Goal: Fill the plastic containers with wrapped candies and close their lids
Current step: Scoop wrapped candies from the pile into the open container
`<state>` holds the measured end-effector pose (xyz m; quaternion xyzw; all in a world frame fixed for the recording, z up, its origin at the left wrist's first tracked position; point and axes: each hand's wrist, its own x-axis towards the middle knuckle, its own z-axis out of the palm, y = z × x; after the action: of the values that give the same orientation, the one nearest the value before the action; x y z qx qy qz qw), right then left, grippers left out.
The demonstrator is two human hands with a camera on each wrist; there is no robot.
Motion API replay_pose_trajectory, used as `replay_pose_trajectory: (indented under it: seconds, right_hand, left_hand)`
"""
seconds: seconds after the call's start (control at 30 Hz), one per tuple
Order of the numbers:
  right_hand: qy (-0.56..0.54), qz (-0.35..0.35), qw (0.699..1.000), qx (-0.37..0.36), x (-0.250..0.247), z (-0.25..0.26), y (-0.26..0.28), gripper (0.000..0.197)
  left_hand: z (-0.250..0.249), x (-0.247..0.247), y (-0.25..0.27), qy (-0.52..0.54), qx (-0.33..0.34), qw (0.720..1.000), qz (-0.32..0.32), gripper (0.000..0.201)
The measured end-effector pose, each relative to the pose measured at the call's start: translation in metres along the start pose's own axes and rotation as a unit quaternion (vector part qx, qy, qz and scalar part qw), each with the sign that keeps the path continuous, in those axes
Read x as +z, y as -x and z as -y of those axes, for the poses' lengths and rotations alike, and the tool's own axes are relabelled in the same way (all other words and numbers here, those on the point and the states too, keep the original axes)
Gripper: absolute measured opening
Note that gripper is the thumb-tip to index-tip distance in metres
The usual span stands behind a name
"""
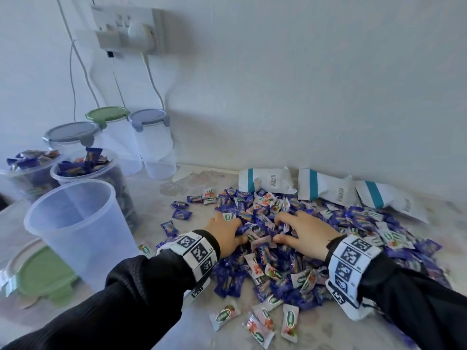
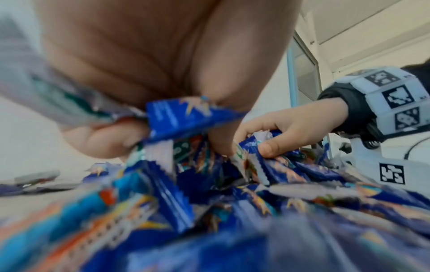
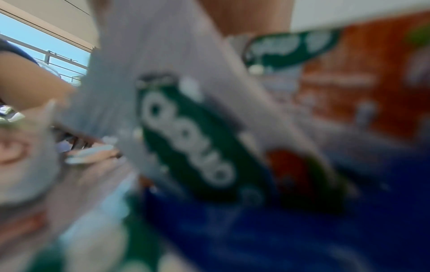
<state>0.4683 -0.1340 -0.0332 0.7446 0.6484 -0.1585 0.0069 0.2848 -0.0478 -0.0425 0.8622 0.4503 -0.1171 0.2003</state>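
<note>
A big pile of wrapped candies (image 1: 298,253), blue and white, covers the table in the middle and right. Both hands dig into it from opposite sides. My left hand (image 1: 227,232) curls its fingers round a bunch of candies (image 2: 186,119). My right hand (image 1: 303,231) faces it with fingers curled, gripping candies (image 2: 260,139). An empty clear container (image 1: 75,223) stands open at the left of the pile. Behind it are two open containers (image 1: 83,170) heaped with candies. The right wrist view is blurred, filled by a white wrapper (image 3: 186,128).
A green lid (image 1: 43,276) lies at the near left. Three lidded empty containers (image 1: 151,140) stand against the wall. Three white packets (image 1: 267,180) lie along the wall behind the pile. A wall socket (image 1: 129,29) with hanging cables is above the containers.
</note>
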Motion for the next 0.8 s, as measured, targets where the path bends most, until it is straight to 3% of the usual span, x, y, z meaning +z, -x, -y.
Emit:
replay_pose_trajectory:
  seconds: [0.13,0.37,0.53,0.67,0.8]
  right_hand:
    - [-0.035,-0.072,0.996,-0.025,0.000,0.002,0.000,0.030]
    - [-0.106,-0.170,0.978,-0.056,-0.012,0.018,-0.004,0.015]
    - [-0.153,-0.188,0.966,-0.087,-0.024,0.047,-0.005,0.007]
    - [-0.165,-0.196,0.959,-0.125,-0.026,0.074,-0.009,0.007]
    - [-0.174,-0.190,0.957,-0.135,-0.024,0.102,-0.014,0.007]
  left_hand:
    - [0.007,-0.003,0.001,0.094,0.063,0.992,-0.050,0.028]
    - [0.020,-0.020,0.028,0.162,0.088,0.974,-0.135,0.034]
    - [0.028,-0.057,0.071,0.222,0.140,0.935,-0.237,0.027]
    - [0.048,-0.095,0.109,0.266,0.181,0.886,-0.335,0.019]
    - [0.080,-0.124,0.139,0.285,0.171,0.859,-0.389,0.027]
